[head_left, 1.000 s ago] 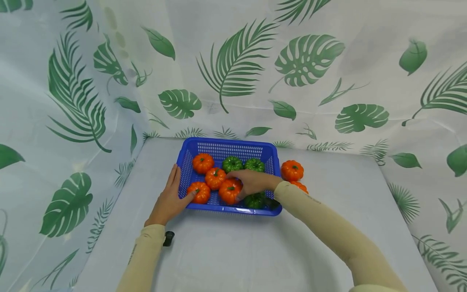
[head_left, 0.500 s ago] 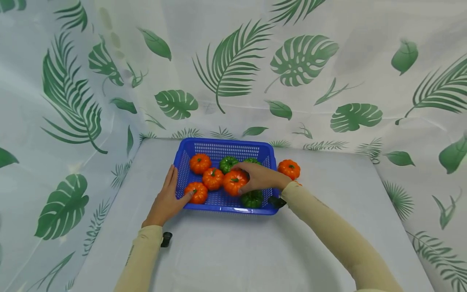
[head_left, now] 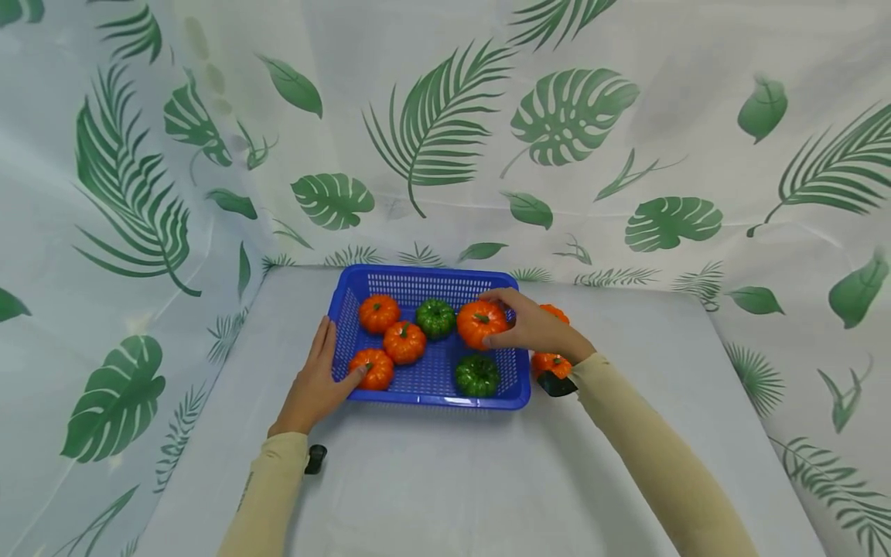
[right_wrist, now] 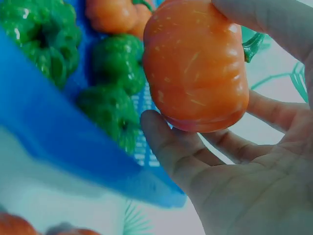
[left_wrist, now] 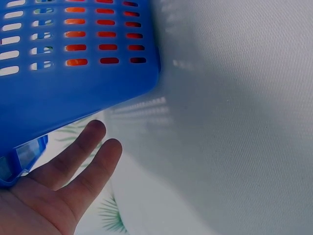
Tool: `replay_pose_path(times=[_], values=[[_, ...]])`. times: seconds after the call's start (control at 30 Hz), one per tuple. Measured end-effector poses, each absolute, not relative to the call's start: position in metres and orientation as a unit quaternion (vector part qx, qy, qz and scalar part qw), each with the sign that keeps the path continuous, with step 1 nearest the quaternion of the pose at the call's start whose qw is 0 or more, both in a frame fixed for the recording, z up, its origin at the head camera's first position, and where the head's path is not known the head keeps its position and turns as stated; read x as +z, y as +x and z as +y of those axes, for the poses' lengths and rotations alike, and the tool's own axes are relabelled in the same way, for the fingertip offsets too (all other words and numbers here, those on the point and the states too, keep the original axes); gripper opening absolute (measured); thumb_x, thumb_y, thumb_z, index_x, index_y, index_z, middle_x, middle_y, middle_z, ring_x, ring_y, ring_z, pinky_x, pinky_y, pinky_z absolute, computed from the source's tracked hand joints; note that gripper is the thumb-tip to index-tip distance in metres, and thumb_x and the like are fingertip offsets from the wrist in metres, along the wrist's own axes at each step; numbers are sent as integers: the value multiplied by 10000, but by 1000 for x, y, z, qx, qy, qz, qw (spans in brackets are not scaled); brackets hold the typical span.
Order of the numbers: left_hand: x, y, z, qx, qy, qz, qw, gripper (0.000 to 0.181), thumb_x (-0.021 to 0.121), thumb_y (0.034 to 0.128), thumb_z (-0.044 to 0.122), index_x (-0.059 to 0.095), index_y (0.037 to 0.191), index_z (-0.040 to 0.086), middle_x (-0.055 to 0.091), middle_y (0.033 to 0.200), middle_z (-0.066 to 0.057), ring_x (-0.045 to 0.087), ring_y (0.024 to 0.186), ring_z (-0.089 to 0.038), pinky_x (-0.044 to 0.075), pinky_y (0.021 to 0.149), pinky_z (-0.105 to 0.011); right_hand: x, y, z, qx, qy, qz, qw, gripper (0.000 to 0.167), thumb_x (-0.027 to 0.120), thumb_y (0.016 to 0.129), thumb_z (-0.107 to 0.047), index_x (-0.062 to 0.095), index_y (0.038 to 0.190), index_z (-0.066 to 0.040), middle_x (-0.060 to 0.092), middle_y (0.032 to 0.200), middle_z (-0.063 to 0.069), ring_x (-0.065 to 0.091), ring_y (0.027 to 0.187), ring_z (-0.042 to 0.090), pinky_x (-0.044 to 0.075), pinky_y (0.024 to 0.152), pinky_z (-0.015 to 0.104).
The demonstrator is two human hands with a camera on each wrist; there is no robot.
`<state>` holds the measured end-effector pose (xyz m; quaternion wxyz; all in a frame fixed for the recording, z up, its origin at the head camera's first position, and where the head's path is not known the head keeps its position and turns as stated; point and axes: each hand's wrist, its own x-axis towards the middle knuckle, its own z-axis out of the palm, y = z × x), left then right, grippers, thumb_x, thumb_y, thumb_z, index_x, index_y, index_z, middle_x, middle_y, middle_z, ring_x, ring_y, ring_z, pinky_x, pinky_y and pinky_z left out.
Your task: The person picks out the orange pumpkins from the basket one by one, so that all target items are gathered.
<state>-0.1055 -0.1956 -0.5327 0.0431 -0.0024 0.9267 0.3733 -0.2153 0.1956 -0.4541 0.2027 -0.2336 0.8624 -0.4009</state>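
Observation:
In the head view my right hand (head_left: pixel 532 325) pinches a small orange pumpkin (head_left: pixel 480 325) between thumb and fingers, above the right part of the blue basket (head_left: pixel 438 399). The right wrist view shows this orange pumpkin (right_wrist: pixel 195 68) with its green stem turned to the side. My left hand (head_left: pixel 316 387) rests at the basket's left end, fingers straight along the outside and thumb over the near rim. Three more orange pumpkins (head_left: pixel 404 343) lie in the basket's left half. Green pumpkins (head_left: pixel 477 376) lie in it too; one is hidden in the head view behind the held pumpkin.
Two orange pumpkins (head_left: pixel 550 365) sit on the white table (head_left: pixel 431 480) just right of the basket, partly covered by my right hand and wrist. A leaf-patterned white curtain (head_left: pixel 445 224) rises behind the table and along its sides.
My right hand has lifted the orange pumpkin from the basket's middle and carried it right and away from me, over a green one. My left hand stays at the basket's end.

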Motion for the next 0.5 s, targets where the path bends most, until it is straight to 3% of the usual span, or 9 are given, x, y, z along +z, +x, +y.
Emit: replay_pose_path(times=[0.3,0.5], values=[[-532,-104,-197,376,-3,926,35,1030,651,1022,496,20,1725,85,-93,1802,-27,187,1596,-466,254,1225,-649,-450,-219,224,-416,-204,871,164,830,825,924,-376,421,1596,-103,442,1532,188,444,1382,412,491,1083,612],[-533,-106,-195,375,-2,926,39,1038,656,1020,495,9,1727,98,-98,1801,-25,188,1596,-469,251,1223,-658,-450,-218,244,-423,-170,877,155,850,806,942,-396,383,1624,-117,416,1590,187,395,1453,433,411,1138,677]])
